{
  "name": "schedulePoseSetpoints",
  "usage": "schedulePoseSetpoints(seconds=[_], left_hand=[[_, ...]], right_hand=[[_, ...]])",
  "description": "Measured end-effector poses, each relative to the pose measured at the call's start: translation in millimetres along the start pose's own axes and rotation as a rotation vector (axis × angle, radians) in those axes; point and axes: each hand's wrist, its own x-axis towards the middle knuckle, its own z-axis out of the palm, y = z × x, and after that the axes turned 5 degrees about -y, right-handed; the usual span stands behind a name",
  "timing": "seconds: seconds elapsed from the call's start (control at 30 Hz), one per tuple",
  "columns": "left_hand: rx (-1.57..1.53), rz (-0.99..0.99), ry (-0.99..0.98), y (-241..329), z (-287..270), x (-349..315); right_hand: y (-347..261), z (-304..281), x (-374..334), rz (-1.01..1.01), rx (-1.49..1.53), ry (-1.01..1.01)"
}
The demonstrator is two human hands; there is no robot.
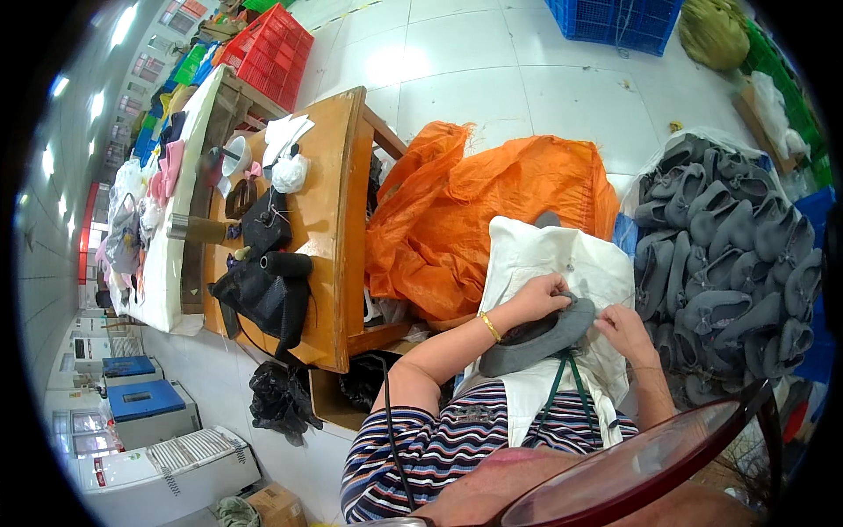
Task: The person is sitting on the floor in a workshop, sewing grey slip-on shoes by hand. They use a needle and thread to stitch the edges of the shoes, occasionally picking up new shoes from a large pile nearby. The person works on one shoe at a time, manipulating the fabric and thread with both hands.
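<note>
A dark grey cloth shoe [572,327] lies on the white cloth [520,250] spread over my lap. My left hand [539,297], with a gold bracelet on its wrist, is closed on the upper edge of the shoe near its opening. Just off the shoe's right end, my right hand [622,332] is held in a pinch; whatever is between its fingertips is too small to make out. Green cords [562,378] hang over the white cloth below the shoe. Part of another grey shoe [548,219] shows beyond the cloth's far edge.
To my right, a large heap of grey shoes [733,233] fills a white sack. An orange woven sack [527,176] lies ahead. At left stands a wooden table [329,220] with a black bag [259,303] on it. A blue crate [615,22] and red crate [272,57] stand farther off.
</note>
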Motion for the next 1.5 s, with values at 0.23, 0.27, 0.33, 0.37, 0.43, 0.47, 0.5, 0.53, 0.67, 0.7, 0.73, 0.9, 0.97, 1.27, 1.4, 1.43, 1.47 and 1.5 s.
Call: schedulePoseSetpoints(seconds=[0.23,0.27,0.33,0.37,0.43,0.47,0.5,0.53,0.67,0.7,0.73,0.9,0.97,1.27,1.4,1.43,1.47,1.5], left_hand=[[0.566,0.144,0.166,72,13,-17],[0.527,-0.003,0.063,74,14,-20],[0.121,-0.25,-0.068,47,22,-12],[0.121,-0.279,-0.088,44,25,-8],[0.082,-0.321,-0.104,41,27,-7],[0.044,-0.329,-0.097,38,28,-4],[-0.053,-0.36,-0.101,37,25,-5],[-0.137,-0.393,-0.088,34,21,-8],[-0.682,-0.374,-0.075,25,9,-17],[-0.722,-0.38,-0.071,26,8,-20],[-0.763,-0.385,-0.066,26,6,-22],[-0.341,-0.355,-0.089,24,0,-28],[0.004,-0.264,-0.054,28,8,-34],[-0.235,-0.329,0.036,18,3,-22],[-0.298,-0.289,0.017,6,10,-24],[-0.262,-0.282,0.037,7,12,-24],[-0.226,-0.274,0.056,9,15,-25],[-0.189,-0.267,0.074,12,18,-27]], right_hand=[[-16,2,-16,0.019,0.085,0.211],[-29,1,-15,0.005,0.062,0.233],[-46,7,-7,-0.173,0.021,0.292],[-50,13,-9,-0.225,-0.054,0.252],[-43,30,-11,-0.322,-0.093,0.286],[-35,35,-12,-0.349,-0.046,0.293],[-27,39,-15,-0.306,-0.011,0.258],[-24,43,-14,-0.302,0.109,0.338],[-25,25,-18,0.132,0.54,0.179],[-23,24,-15,0.154,0.651,0.197],[-23,22,-12,0.13,0.587,0.19],[-22,29,14,-0.045,0.119,0.297],[-24,32,23,-0.07,-0.066,0.286],[-12,47,35,-0.155,-0.08,0.275],[-20,55,36,-0.183,-0.013,0.331],[-20,57,36,-0.179,0.0,0.342],[-20,60,36,-0.175,0.012,0.354],[-20,63,36,-0.171,0.024,0.366]])
